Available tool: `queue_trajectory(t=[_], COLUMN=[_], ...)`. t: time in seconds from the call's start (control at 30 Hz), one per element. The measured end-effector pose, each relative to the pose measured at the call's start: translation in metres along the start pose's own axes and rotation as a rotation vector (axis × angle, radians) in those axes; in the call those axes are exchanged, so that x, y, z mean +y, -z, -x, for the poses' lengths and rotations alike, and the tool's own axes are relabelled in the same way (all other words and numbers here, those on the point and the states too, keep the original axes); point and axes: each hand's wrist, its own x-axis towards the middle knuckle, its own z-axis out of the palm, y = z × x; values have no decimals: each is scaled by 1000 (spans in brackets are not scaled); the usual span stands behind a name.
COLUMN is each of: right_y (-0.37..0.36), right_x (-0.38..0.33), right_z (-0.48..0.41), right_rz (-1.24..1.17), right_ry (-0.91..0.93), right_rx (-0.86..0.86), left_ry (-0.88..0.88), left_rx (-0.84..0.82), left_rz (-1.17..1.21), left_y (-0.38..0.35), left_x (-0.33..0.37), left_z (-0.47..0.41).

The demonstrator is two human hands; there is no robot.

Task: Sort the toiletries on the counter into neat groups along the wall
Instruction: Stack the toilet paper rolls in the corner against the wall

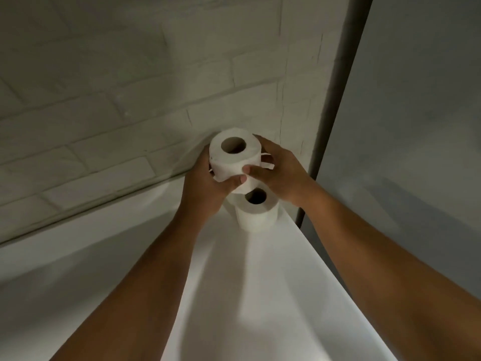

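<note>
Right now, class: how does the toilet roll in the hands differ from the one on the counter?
The held roll is gripped by the left hand and right hand; the free roll stands on the counter. The held roll shows loose paper ends; the free roll looks smoothly wound. The held roll is nearer the wall than the free roll. Both are white, holes upward.

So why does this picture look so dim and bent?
Head view: dim grey light, brightest on the counter low down, soft shadows across it; the wide lens bends brick lines on the wall; the upper roll and lower roll look fairly sharp.
</note>
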Motion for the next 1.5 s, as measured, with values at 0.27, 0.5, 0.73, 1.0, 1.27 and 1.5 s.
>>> queue_trajectory(t=[0.27, 0.5, 0.73, 1.0, 1.27, 1.5], right_y=[-3, -2, -4, -4, -7, -11], right_x=[36, 45, 53, 59, 57, 53], right_z=[-35, -42, -41, -39, -42, -40], right_rz=[-100, -257, -304, -425, -350, -337], right_ry=[-33, -37, -71, -118, -136, -118], right_rx=[6, 14, -31, -55, -68, -56], left_ry=[21, 17, 30, 55, 127, 150], left_rx=[-2, 22, 7, 40, -22, -17], left_rz=[-61, -73, -10, -53, -43, -32], left_y=[-14, -16, -19, -27, -25, -24], left_x=[-28, -36, -43, -42, -54, -52], left_z=[-35, -48, -41, -37, -41, -41])
